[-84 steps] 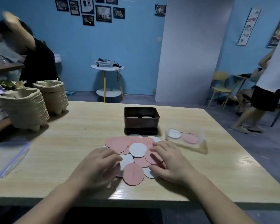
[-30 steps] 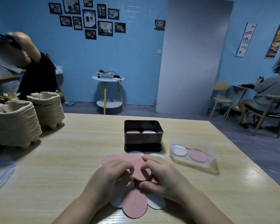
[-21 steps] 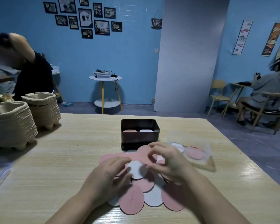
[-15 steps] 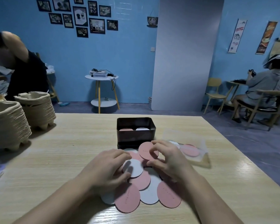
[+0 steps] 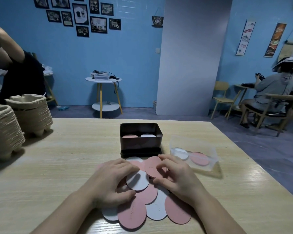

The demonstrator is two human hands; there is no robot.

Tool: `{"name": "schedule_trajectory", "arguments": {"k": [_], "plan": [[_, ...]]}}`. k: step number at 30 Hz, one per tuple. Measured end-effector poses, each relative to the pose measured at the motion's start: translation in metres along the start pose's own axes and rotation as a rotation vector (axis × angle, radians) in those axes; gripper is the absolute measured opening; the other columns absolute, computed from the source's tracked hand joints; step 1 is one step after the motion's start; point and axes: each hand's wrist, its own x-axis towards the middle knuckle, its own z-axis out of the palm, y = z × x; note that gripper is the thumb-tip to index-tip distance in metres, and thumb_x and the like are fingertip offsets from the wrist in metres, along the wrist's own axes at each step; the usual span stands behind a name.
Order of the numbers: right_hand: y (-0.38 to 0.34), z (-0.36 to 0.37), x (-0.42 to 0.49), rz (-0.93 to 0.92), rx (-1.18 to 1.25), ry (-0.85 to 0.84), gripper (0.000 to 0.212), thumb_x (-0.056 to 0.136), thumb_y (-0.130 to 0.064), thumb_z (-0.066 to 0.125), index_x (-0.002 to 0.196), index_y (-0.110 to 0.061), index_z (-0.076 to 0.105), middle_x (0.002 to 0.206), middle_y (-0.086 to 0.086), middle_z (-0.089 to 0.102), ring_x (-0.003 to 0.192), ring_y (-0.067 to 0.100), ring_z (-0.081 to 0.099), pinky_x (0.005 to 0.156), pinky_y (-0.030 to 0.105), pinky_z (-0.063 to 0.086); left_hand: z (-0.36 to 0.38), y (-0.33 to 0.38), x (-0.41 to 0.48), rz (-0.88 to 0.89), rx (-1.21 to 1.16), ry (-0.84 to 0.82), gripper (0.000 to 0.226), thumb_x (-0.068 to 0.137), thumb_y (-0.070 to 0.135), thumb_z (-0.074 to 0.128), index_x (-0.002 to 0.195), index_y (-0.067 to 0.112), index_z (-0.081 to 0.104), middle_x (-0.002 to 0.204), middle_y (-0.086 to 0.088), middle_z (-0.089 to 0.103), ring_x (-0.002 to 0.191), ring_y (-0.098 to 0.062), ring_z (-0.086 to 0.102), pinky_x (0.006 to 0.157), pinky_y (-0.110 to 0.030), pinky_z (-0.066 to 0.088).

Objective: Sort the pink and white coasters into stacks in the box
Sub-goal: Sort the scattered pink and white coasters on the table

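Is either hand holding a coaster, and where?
The right hand pinches a pink coaster by its rim. The left hand touches a white coaster at its edge; a grip there cannot be told.
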Motion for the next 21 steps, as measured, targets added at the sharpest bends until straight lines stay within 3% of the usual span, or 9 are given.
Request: {"name": "schedule_trajectory", "arguments": {"k": [3, 6, 11, 16, 21], "plan": [[-0.0009, -0.0007, 0.0008, 0.006, -0.013, -0.012, 0.035, 0.078, -0.06, 0.073, 0.098, -0.033, 0.061, 0.137, -0.019, 0.052, 0.126, -0.006, 0.042, 0.094, 0.019, 0.041, 0.0002, 0.0009, -0.0025, -0.041, -0.039, 0.059, 0.052, 0.077, 0.055, 0.068, 0.124, 0.041, 0.052, 0.117, 0.026, 0.055, 0.111, 0.002, 0.05, 0.093, -0.034, 0.046], [0.0002, -0.0012, 0.0014, 0.044, 0.005, -0.008, 0.037, 0.076, -0.062, 0.073, 0.098, -0.033, 0.063, 0.138, -0.018, 0.052, 0.126, -0.004, 0.045, 0.096, 0.021, 0.043, 0.0008, 0.0017, -0.0041, -0.078, -0.064, 0.093, 0.052, 0.076, 0.052, 0.07, 0.124, 0.04, 0.053, 0.115, 0.026, 0.055, 0.111, 0.003, 0.05, 0.096, -0.032, 0.044], [0.0014, -0.0007, 0.0025, 0.067, -0.013, -0.018, 0.04, 0.075, -0.066, 0.071, 0.098, -0.034, 0.062, 0.137, -0.022, 0.051, 0.126, -0.005, 0.044, 0.098, 0.015, 0.037, 0.0047, 0.0002, -0.0067, -0.12, -0.049, 0.104, 0.063, 0.075, 0.058, 0.066, 0.134, 0.043, 0.048, 0.127, 0.029, 0.051, 0.122, 0.009, 0.04, 0.107, -0.027, 0.032], [-0.0003, 0.0001, 0.0018, 0.069, -0.039, -0.041, 0.036, 0.077, -0.062, 0.072, 0.098, -0.035, 0.06, 0.139, -0.021, 0.05, 0.127, -0.003, 0.043, 0.099, 0.013, 0.033, 0.0008, 0.0039, -0.0064, -0.11, -0.036, 0.114, 0.051, 0.077, 0.058, 0.068, 0.123, 0.042, 0.053, 0.118, 0.031, 0.054, 0.115, 0.008, 0.045, 0.101, -0.027, 0.037], [-0.0035, -0.0002, 0.0031, 0.067, -0.051, -0.027, 0.031, 0.08, -0.055, 0.075, 0.099, -0.035, 0.06, 0.144, -0.02, 0.046, 0.122, 0.001, 0.046, 0.093, 0.017, 0.039, -0.0033, 0.0048, -0.006, -0.116, 0.021, 0.258, 0.051, 0.08, 0.055, 0.07, 0.123, 0.028, 0.062, 0.125, 0.017, 0.062, 0.116, -0.002, 0.055, 0.096, -0.028, 0.047]]}}
